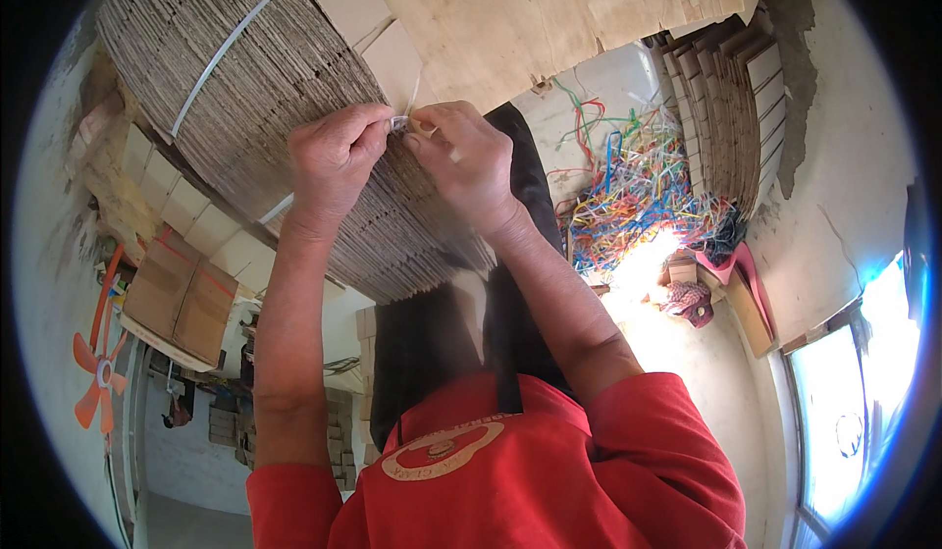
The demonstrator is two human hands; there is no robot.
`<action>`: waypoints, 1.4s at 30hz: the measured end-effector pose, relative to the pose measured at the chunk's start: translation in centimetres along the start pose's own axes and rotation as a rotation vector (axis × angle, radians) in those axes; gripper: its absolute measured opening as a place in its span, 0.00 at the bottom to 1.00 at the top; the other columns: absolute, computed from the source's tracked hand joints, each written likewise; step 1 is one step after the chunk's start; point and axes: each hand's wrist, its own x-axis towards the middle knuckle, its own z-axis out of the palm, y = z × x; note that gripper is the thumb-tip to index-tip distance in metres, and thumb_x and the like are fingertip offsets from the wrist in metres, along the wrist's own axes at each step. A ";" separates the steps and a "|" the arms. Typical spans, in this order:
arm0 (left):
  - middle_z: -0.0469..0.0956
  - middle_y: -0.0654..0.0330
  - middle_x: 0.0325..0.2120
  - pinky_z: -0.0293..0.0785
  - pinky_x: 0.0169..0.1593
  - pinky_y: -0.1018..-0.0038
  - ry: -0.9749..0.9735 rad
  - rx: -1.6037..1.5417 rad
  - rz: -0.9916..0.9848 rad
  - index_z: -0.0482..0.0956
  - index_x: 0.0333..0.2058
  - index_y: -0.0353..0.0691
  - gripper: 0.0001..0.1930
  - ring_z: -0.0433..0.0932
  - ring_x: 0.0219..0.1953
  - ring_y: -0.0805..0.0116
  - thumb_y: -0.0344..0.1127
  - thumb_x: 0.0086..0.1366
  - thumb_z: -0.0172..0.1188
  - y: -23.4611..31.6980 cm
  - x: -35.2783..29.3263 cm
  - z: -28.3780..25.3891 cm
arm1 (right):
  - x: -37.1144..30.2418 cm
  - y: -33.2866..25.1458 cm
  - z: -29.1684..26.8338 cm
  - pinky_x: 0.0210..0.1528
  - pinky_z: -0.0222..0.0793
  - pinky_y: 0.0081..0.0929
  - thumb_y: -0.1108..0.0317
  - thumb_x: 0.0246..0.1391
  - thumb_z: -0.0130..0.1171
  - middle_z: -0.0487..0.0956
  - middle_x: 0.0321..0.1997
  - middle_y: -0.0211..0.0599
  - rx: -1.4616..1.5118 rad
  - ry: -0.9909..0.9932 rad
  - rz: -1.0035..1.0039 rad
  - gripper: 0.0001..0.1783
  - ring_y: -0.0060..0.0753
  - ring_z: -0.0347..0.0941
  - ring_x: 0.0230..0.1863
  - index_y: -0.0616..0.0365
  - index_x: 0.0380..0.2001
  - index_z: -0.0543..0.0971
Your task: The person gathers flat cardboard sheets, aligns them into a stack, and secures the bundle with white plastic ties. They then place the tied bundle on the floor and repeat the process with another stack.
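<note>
A big stack of flat brown cardboard sheets (265, 68) lies before me, its layered edges facing up in the view. White plastic strapping (218, 58) crosses it at the upper left, tied near the far edge. Over the stack's right part, my left hand (339, 152) pinches a white strap end (398, 123). My right hand (466, 156) grips the same strap from the other side, fingers closed. Both hands nearly meet there; whether a knot lies between the fingertips I cannot tell.
Plywood (549, 19) lies beyond the stack. A heap of coloured strapping (648, 196) covers floor at the right, beside more stacked cardboard (726, 107). On the left are a cardboard box (179, 294) and an orange fan (101, 372). A bright window (834, 412) is at the lower right.
</note>
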 end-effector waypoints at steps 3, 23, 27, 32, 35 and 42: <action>0.82 0.56 0.24 0.76 0.26 0.76 -0.008 0.003 0.006 0.80 0.30 0.36 0.07 0.81 0.23 0.68 0.18 0.52 0.64 0.0 0.1 -0.1 | 0.1 0.1 0.5 0.30 0.74 0.29 0.75 0.46 0.66 0.79 0.31 0.39 -0.045 0.025 -0.048 0.12 0.39 0.78 0.30 0.58 0.37 0.78; 0.78 0.59 0.22 0.73 0.27 0.76 -0.176 -0.143 -0.280 0.79 0.31 0.36 0.06 0.76 0.22 0.74 0.20 0.55 0.62 1.2 -0.3 -1.4 | 1.5 0.7 0.4 0.33 0.67 0.15 0.81 0.52 0.61 0.76 0.28 0.25 0.666 -0.138 0.449 0.03 0.15 0.69 0.30 0.62 0.30 0.80; 0.78 0.59 0.23 0.72 0.28 0.76 -0.056 -0.050 -0.239 0.79 0.31 0.35 0.06 0.76 0.23 0.71 0.20 0.55 0.63 1.4 -1.0 -0.3 | 1.8 0.9 -0.2 0.34 0.67 0.14 0.81 0.54 0.59 0.77 0.28 0.26 0.796 -0.187 0.587 0.03 0.14 0.69 0.30 0.63 0.30 0.78; 0.78 0.58 0.23 0.73 0.27 0.75 -0.010 -0.074 -0.262 0.79 0.31 0.35 0.06 0.76 0.23 0.69 0.20 0.55 0.63 2.1 -0.8 0.3 | 2.1 0.8 0.0 0.32 0.65 0.13 0.81 0.53 0.58 0.76 0.28 0.26 0.801 -0.172 0.489 0.03 0.13 0.68 0.29 0.63 0.30 0.78; 0.78 0.59 0.23 0.73 0.27 0.76 0.005 -0.011 -0.207 0.79 0.31 0.35 0.06 0.76 0.23 0.73 0.20 0.55 0.63 1.6 -1.2 0.7 | 1.8 1.1 0.2 0.30 0.63 0.12 0.81 0.54 0.59 0.76 0.27 0.25 0.809 -0.170 0.510 0.03 0.12 0.67 0.28 0.63 0.30 0.78; 0.77 0.66 0.23 0.68 0.27 0.81 0.148 -0.061 -0.466 0.82 0.34 0.35 0.04 0.71 0.23 0.80 0.26 0.60 0.65 2.2 -2.2 0.4 | 1.6 0.8 0.5 0.23 0.60 0.11 0.82 0.54 0.58 0.77 0.28 0.27 0.828 -0.083 0.596 0.04 0.11 0.65 0.23 0.63 0.33 0.78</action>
